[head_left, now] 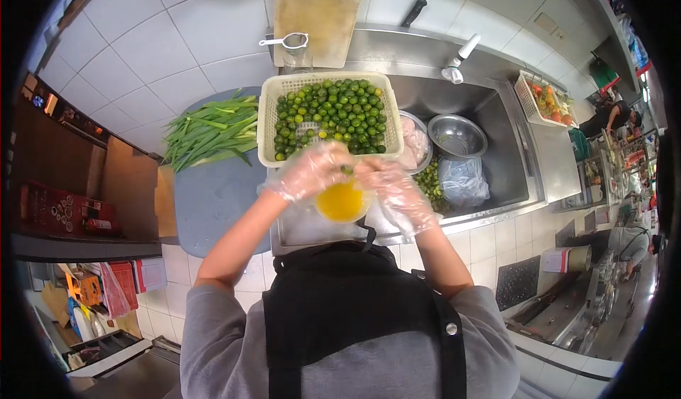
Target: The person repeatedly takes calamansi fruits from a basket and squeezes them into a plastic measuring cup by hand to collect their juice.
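Both my hands wear clear plastic gloves and meet above a container of yellow juice (342, 202). My left hand (312, 169) is closed in a pinch, with a small green lime (346, 169) at its fingertips. Just to the right, my right hand (394, 189) has its fingers bent and pressed together near the same lime; what they grip is hidden. Directly beyond my hands stands a cream plastic basket (267, 115) full of small green limes (347, 112).
Green leafy stalks (216, 131) lie on a grey board (213, 207) at left. A strainer (294, 41) rests on a glass behind the basket. The sink (496, 126) at right holds a metal bowl (457, 136), a plastic bag (464, 183) and cut limes (430, 186). Pale meat (413, 143) sits in another bowl.
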Motion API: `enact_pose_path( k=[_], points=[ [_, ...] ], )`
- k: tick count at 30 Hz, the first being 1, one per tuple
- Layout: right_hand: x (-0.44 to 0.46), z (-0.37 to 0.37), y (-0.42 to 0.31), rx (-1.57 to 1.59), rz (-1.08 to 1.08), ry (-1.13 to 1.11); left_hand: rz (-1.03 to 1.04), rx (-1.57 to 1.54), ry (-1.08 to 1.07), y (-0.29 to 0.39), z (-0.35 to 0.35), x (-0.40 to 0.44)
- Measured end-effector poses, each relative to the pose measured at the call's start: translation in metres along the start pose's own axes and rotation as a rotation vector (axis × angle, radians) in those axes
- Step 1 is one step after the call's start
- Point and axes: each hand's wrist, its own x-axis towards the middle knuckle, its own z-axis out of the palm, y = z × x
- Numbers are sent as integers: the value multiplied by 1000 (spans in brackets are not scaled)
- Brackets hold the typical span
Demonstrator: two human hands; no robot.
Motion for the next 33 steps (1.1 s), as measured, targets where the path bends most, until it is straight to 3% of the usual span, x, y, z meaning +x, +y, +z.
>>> enact_pose_path(
  k=[2, 4, 6, 7, 9, 12, 17, 19, 23, 25, 29, 31, 32, 33],
  points=[
    [10, 9, 10, -93, 201, -230, 54, 122, -12, 21, -2, -10],
    [13, 14, 33, -33, 186, -273, 24, 67, 40, 18, 10, -23],
    [11, 13, 41, -32, 160, -355, -252, -107, 92, 20, 19, -35],
    [12, 19, 50, -153, 43, -295, -252, -108, 94, 20, 23, -38],
    [9, 18, 44, -315, -9, -283, -309, -362, 153, 21, 30, -43],
    [7, 25, 51, -544, -112, -248, -368, -426, 181, 15, 45, -47],
    [4, 33, 73, -559, -224, -248, -380, -230, 201, 7, 62, -46],
    [6, 39, 83, -888, -311, -296, -358, -155, 208, 9, 65, -45],
    [3, 53, 101, -698, -259, -150, -343, -70, 272, 1, 84, -50],
    [0, 55, 89, -598, -397, -40, -335, -17, 288, -1, 89, -50],
    [3, 47, 85, -635, -376, -76, -284, -56, 335, 10, 81, -46],
    [7, 42, 79, -576, -146, -78, -227, -57, 388, 20, 69, -42],
    [5, 37, 76, -576, -145, -79, -243, -50, 423, 25, 65, -42],
    [1, 32, 50, -357, -61, -125, -259, -43, 456, 27, 63, -43]
  ],
)
